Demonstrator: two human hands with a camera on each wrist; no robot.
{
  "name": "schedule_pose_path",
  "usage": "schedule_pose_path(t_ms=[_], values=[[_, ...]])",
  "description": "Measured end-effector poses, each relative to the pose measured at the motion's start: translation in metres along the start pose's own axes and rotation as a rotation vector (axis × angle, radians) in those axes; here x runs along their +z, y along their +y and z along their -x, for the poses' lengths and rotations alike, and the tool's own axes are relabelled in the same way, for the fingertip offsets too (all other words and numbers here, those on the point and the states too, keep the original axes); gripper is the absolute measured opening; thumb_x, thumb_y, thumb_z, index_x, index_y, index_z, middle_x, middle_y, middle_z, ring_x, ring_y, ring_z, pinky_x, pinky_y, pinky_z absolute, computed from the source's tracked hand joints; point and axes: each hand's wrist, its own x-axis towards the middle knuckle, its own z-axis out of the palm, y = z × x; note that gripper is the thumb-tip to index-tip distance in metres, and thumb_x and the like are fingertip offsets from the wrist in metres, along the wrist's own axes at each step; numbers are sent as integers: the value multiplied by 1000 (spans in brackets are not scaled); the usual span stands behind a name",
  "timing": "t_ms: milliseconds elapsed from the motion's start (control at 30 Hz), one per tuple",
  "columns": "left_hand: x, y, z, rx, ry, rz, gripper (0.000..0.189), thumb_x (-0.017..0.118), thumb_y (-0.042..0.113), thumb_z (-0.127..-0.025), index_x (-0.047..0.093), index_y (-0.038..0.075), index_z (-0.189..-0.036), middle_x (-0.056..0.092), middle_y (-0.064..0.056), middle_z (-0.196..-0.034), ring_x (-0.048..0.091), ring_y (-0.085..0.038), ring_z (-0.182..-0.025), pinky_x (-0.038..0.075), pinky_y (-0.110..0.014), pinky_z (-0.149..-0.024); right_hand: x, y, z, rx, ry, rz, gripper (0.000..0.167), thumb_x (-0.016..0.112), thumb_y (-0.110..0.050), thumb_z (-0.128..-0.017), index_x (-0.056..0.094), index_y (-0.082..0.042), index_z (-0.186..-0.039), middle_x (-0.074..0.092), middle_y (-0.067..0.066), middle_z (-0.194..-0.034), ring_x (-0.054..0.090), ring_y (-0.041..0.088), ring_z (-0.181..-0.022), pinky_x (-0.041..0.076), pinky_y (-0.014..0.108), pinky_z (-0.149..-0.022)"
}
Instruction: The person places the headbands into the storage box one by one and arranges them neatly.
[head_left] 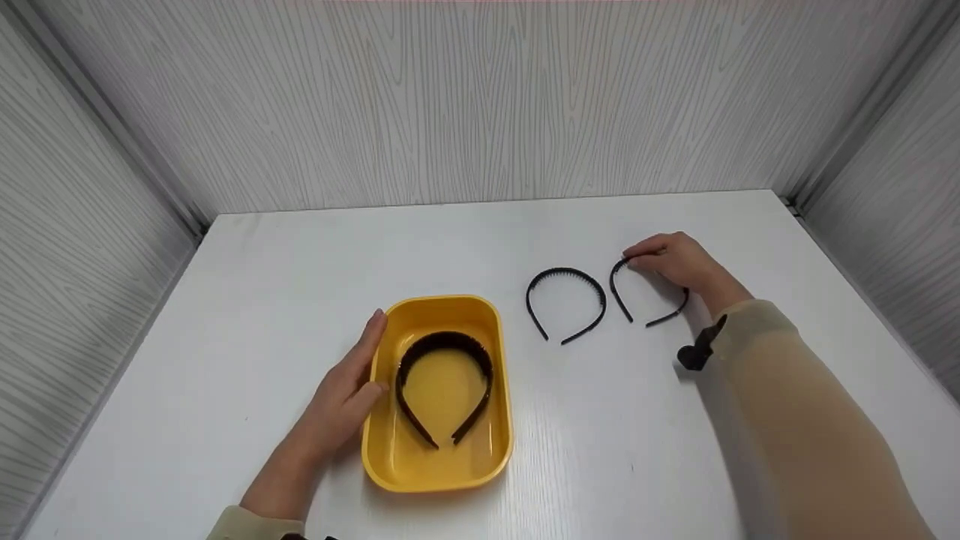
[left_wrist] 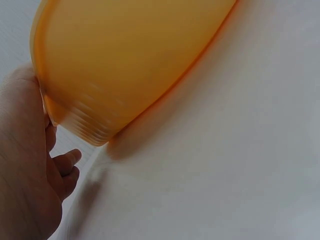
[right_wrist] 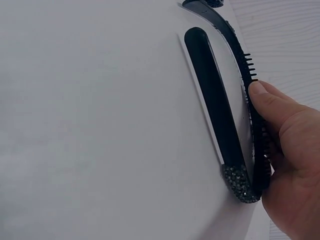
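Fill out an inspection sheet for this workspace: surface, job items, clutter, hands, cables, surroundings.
Surface: white tabletop, no spills seen; a few tiny dark specks, nature unclear.
Job items: yellow, round-cornered, plastic-looking tray with broad black headband inside, one or several stacked, cannot tell; thin black toothed headband lying right of the tray; black toothed headband with sparkly studs farther right.
Clutter: nothing seen.
Hands: left hand holds the tray's left side, thumb over the rim; right hand pinches the studded headband's arch between thumb and fingers.
Cables: nothing seen.
Surroundings: pale wood-grain panels behind and on both sides.
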Motion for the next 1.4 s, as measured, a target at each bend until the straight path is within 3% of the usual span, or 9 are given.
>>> schedule_pose_path(t_ms=[100,500,833,1067,1400], values=[[0,0,0,-1,-1,-1,87,49,4,-91,19,17,-172,19,6,-176,17,-12,-161,11,-21,-127,0,1,0,-32,11,16,29,72,-27,-102,80,-13,-126,66,16,-142,52,35,-141,38,51,-118],[1,1,-1,-11,-5,-14,86,49,6,-92,19,16,-171,17,12,-176,16,-11,-161,11,-21,-127,-1,2,3,-37,9,28,27,71,-27,-103,81,-14,-125,67,15,-141,52,35,-142,36,52,-121],[2,-1,0,-4,-1,-11,87,49,7,-92,17,19,-172,17,11,-176,17,-12,-161,11,-21,-127,-7,2,8,-34,-14,70,28,71,-26,-103,80,-13,-126,69,15,-138,53,36,-139,40,52,-116],[0,0,-1,19,4,8,85,50,6,-92,20,16,-171,18,8,-176,19,-17,-161,12,-21,-127,-13,0,14,-34,-61,82,27,73,-25,-101,81,-14,-124,71,14,-135,53,35,-139,40,52,-114],[1,0,-2,6,-3,9,87,49,5,-91,19,16,-171,17,9,-176,17,-13,-161,11,-22,-127,-16,-5,24,-68,-98,112,23,74,-22,-100,83,-12,-119,72,14,-132,57,34,-135,42,51,-111]])
